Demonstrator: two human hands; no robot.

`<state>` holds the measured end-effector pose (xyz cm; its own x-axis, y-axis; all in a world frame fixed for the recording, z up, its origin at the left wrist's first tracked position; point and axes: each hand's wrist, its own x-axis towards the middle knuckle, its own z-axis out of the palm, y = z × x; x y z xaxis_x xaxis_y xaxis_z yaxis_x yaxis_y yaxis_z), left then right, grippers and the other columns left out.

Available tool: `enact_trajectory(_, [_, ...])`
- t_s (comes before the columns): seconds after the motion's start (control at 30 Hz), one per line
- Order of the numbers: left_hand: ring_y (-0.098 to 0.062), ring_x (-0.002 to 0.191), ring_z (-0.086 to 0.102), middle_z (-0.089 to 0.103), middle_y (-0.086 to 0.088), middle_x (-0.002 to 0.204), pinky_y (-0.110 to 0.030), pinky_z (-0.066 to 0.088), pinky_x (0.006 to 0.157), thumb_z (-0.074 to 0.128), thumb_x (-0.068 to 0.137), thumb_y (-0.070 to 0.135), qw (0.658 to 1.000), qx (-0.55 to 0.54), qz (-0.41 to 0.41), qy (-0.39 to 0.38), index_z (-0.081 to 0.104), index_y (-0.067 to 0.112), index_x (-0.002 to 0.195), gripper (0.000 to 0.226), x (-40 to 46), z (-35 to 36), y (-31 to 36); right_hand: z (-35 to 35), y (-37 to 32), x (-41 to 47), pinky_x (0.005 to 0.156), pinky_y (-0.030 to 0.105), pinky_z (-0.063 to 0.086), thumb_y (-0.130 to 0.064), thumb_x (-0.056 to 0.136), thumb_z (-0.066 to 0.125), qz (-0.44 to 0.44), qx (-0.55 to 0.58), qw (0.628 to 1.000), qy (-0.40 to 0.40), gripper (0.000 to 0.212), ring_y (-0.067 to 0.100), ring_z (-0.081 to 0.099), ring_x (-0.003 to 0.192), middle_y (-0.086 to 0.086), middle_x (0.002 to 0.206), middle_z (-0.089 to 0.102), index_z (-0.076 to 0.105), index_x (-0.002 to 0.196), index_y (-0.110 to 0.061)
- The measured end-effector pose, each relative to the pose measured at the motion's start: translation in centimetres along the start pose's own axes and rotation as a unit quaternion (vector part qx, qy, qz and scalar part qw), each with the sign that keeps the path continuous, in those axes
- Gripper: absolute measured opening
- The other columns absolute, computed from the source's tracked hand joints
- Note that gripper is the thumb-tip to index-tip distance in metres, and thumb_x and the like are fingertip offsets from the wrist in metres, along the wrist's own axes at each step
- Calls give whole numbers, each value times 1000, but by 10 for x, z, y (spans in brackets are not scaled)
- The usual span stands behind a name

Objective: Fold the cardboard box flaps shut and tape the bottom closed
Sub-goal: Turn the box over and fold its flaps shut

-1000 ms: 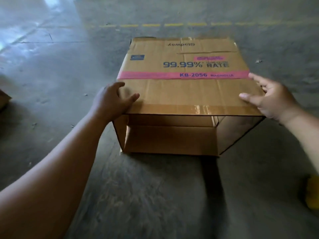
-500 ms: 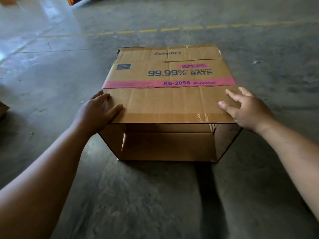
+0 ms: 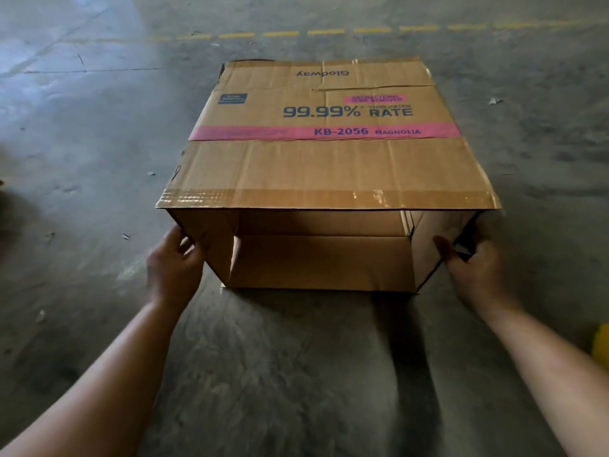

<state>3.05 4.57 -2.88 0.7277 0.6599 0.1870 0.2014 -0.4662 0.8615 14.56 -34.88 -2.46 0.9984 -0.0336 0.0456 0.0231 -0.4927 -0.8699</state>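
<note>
- The cardboard box (image 3: 324,153) lies on its side on the concrete floor (image 3: 99,159), open end facing the person, long axis running left to right.
- A moment ago both hands lay on the top panel; now they are lower, at the side flaps.
- The left hand (image 3: 173,263) pinches the left flap (image 3: 211,239); the right hand (image 3: 474,262) grips the right flap (image 3: 435,232).
- The box sits between them.

Grey concrete floor (image 3: 99,143), dashed yellow line (image 3: 329,31) across it, yellow object (image 3: 601,344) at right edge
</note>
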Motion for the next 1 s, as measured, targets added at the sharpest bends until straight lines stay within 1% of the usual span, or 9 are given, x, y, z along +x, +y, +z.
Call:
enact_trajectory(0.07, [-14, 81, 68, 67, 3, 93, 2, 38, 60, 59, 94, 1, 998, 57, 1, -4, 69, 6, 115, 24, -3, 3, -4, 3, 8, 0, 86, 24, 36, -22, 95, 57, -9, -35, 999, 1, 45, 32, 55, 120, 15, 132, 58, 52, 136, -6])
enact_trajectory(0.13, [-15, 74, 65, 66, 0, 90, 0, 37, 57, 57, 94, 0, 996, 83, -10, -12, 70, 9, 111, 23, -3, 6, -13, 8, 13, -2, 82, 21, 32, -20, 98, 52, -9, -50, 999, 2, 41, 34, 56, 119, 19, 130, 59, 53, 134, -2])
enact_trajectory(0.27, [-11, 92, 67, 70, 6, 101, -1, 39, 60, 57, 96, 7, 995, 76, -48, -35, 69, 19, 113, 24, 2, 10, -37, 22, 27, -5, 89, 28, 38, -32, 97, 52, -14, -70, 997, 4, 47, 38, 58, 114, 21, 128, 60, 53, 132, -1])
enact_trajectory(0.33, [-11, 89, 65, 69, 6, 100, -4, 39, 59, 57, 97, 9, 993, 84, -70, -34, 68, 16, 114, 22, 3, 14, -43, 30, 33, -2, 92, 34, 41, -36, 94, 51, 2, -59, 998, 14, 49, 37, 58, 113, 19, 126, 61, 54, 130, -2])
enact_trajectory(0.43, [-13, 85, 63, 69, 2, 101, -12, 42, 61, 56, 98, 10, 991, 92, -90, -39, 67, 14, 115, 21, 1, 21, -51, 39, 35, -1, 85, 30, 39, -25, 97, 53, 33, -38, 999, 14, 40, 33, 60, 110, 17, 127, 60, 52, 132, -4])
enact_trajectory(0.57, [-18, 78, 60, 71, -5, 101, -26, 40, 59, 55, 98, 9, 992, 108, -59, -20, 65, 13, 119, 24, 11, 24, -47, 43, 24, 9, 77, 31, 38, -36, 95, 48, -2, -71, 997, 37, 44, 36, 62, 101, 20, 115, 65, 59, 123, -5])
enact_trajectory(0.7, [-20, 76, 58, 68, -3, 93, -29, 35, 64, 52, 99, 12, 992, 122, 9, 21, 63, 15, 121, 25, 46, 20, -6, 23, -13, 59, 69, 40, 48, -54, 91, 42, -82, -112, 988, 75, 48, 39, 64, 85, 24, 97, 67, 61, 110, -14])
enact_trajectory(0.83, [-26, 86, 66, 73, -5, 105, -28, 39, 66, 48, 96, 14, 987, 139, 67, 49, 64, 19, 123, 32, 111, 7, 61, -19, -87, 107, 63, 33, 31, -28, 96, 45, -116, -220, 963, 103, 29, 38, 55, 80, 27, 101, 63, 63, 109, -10])
enact_trajectory(1.0, [-40, 109, 64, 67, -18, 123, -45, 50, 82, 48, 98, 17, 974, 184, 124, 40, 51, 18, 139, 41, 175, -19, 156, -64, -174, 152, 60, 35, 36, -36, 97, 44, -175, -287, 935, 110, 30, 37, 54, 76, 26, 93, 63, 59, 94, -11])
